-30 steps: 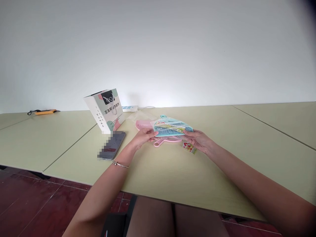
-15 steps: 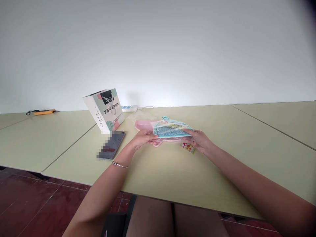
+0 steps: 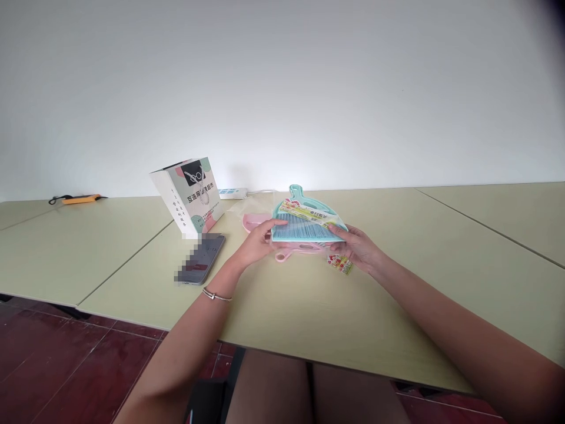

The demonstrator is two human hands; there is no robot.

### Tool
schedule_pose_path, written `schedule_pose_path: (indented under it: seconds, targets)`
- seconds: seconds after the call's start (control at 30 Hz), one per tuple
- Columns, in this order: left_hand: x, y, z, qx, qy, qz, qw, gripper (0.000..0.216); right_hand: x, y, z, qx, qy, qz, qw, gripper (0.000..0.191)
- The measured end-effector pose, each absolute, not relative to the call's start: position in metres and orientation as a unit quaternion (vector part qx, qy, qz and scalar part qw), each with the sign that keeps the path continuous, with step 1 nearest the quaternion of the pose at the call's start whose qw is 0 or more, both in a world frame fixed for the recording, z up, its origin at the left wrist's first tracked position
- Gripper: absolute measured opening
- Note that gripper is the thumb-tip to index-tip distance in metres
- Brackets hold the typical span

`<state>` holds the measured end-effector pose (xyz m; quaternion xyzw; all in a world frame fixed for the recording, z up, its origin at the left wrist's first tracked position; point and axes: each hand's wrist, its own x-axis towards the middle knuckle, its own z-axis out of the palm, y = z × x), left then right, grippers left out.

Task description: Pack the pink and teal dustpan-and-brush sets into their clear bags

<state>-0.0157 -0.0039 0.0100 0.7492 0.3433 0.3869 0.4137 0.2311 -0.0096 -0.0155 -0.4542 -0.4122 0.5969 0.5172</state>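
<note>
Between my two hands is a light-blue dustpan and brush set (image 3: 309, 227) in a clear wrapper, its handle pointing away from me and tilted up. My left hand (image 3: 258, 241) grips its left edge, thumb or finger over the bristles. On the opposite edge, my right hand (image 3: 359, 247) is closed with the thumb on top. A pink dustpan (image 3: 255, 221) lies on the table beneath, partly covered by the blue set. A printed label card (image 3: 339, 263) rests below my right hand.
To the left stands a white printed paper bag (image 3: 194, 197), with a phone (image 3: 202, 259) in front of it. A white power strip (image 3: 233, 193) sits against the wall. An orange object with a black cord (image 3: 82, 199) lies at the far left of the table (image 3: 309, 312).
The blue set has tilted up, so its handle stands higher and more of its face shows. My left hand has shifted its fingers up over the front edge.
</note>
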Motion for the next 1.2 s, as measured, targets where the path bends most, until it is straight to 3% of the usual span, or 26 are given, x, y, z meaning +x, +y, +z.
schedule_pose_path:
  seconds: [0.17,0.3,0.47,0.63,0.7,0.8,1.03,1.07,1.2]
  targets:
    - [-0.013,0.0,0.005,0.754,0.331,0.461,0.332,0.041,0.227,-0.015,-0.009,-0.468,-0.445,0.53,0.549,0.036]
    - [-0.012,0.002,-0.001,0.762,0.304,0.482,0.308,0.037,0.222,-0.018,-0.007,-0.417,-0.455,0.52,0.591,0.062]
    - [-0.011,0.002,-0.001,0.728,0.34,0.494,0.332,0.033,0.229,-0.018,-0.007,-0.321,-0.561,0.545,0.535,0.048]
    - [-0.014,0.003,0.001,0.677,0.386,0.502,0.375,0.034,0.235,-0.016,-0.015,-0.34,-0.686,0.445,0.465,0.094]
    - [-0.014,0.004,0.001,0.675,0.388,0.521,0.351,0.033,0.232,-0.014,-0.019,-0.367,-0.682,0.416,0.477,0.077]
    - [-0.01,0.006,-0.001,0.679,0.386,0.543,0.309,0.033,0.224,-0.013,-0.023,-0.393,-0.633,0.388,0.543,0.031]
    - [-0.003,0.005,-0.011,0.682,0.36,0.542,0.333,0.024,0.215,-0.011,-0.033,-0.409,-0.563,0.371,0.615,0.026]
    - [-0.004,0.004,-0.011,0.676,0.352,0.539,0.358,0.029,0.215,-0.012,-0.032,-0.406,-0.559,0.378,0.617,0.031]
    - [-0.009,0.004,-0.011,0.654,0.332,0.499,0.462,0.072,0.219,-0.014,-0.028,-0.389,-0.535,0.443,0.605,0.097]
